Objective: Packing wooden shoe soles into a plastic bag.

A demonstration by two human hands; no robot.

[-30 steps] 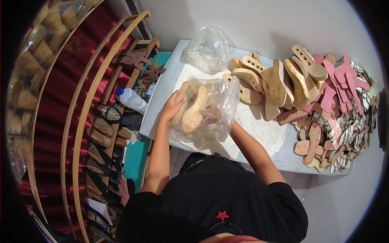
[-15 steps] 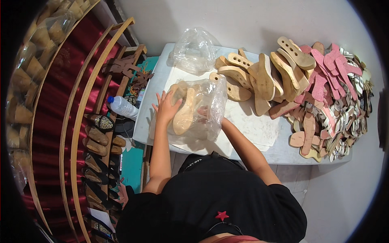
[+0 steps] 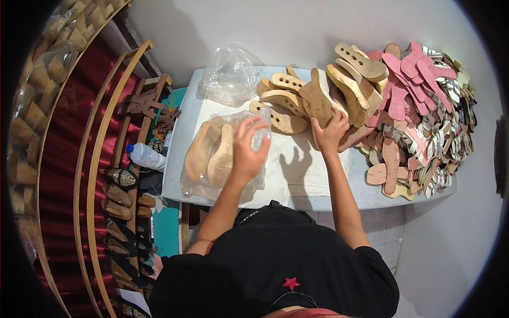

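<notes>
A clear plastic bag [image 3: 201, 190] lies on the table's left part with two wooden shoe soles [image 3: 220, 159] inside. Over the bag's right side is my left hand [image 3: 248, 153], fingers apart and holding nothing; I cannot tell whether it touches the plastic. My right hand [image 3: 331, 132] closes round the lower end of a wooden shoe sole [image 3: 316, 98] in the pile, thumb on its left and fingers on its right. Beside it, more wooden soles [image 3: 283, 98] with round holes lean and overlap.
Behind the filled bag rests a crumpled clear bag [image 3: 230, 74]. Pink straps [image 3: 397, 98] and many shoe parts [image 3: 424, 143] heap up on the right of the white table [image 3: 313, 202]. At left stand a water bottle [image 3: 146, 156] and a wooden rack [image 3: 95, 175] with shoes.
My right hand has left the bag and moved right to a sole in the pile. My left hand has shifted right and lifted off the bagged soles, which now lie further left.
</notes>
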